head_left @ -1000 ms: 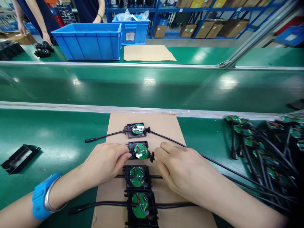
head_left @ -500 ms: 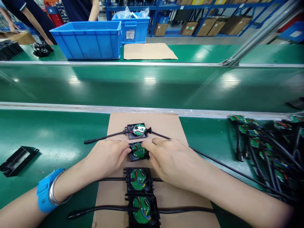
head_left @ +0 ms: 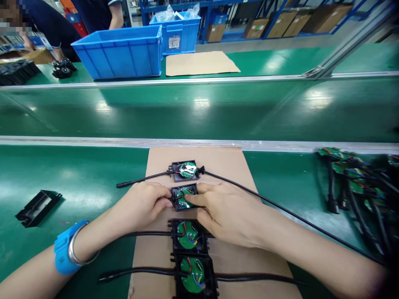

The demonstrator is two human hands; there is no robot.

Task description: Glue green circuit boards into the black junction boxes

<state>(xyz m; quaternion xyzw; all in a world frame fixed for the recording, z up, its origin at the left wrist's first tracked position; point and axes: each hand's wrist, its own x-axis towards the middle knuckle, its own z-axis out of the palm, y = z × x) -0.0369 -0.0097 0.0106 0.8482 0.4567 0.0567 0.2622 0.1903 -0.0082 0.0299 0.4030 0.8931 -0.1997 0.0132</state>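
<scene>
A small black plastic housing (head_left: 174,206) with a round green circuit board (head_left: 181,197) inside lies on the cardboard sheet (head_left: 162,155). My left hand (head_left: 148,203) is closed, thumb and forefinger pinching the housing's left end where a cable enters. From the right, my right hand (head_left: 229,209) reaches over with fingers apart, one stretched fingertip resting on the board. Behind is a similar housing (head_left: 177,177) whose board (head_left: 188,170) carries a white patch. Nearer me, two more housings (head_left: 175,245) with boards and black cables sit one before the other.
An empty black housing (head_left: 39,207) lies to the left on the green bench. At right is a heap of boards with black cables (head_left: 352,178). Beyond the metal rail stand blue bins (head_left: 124,54) and a cardboard piece (head_left: 201,63). People are at the far left.
My right hand's fingertip has moved from the housing's right end onto the board. My left hand keeps its pinch. The whole view has shifted slightly.
</scene>
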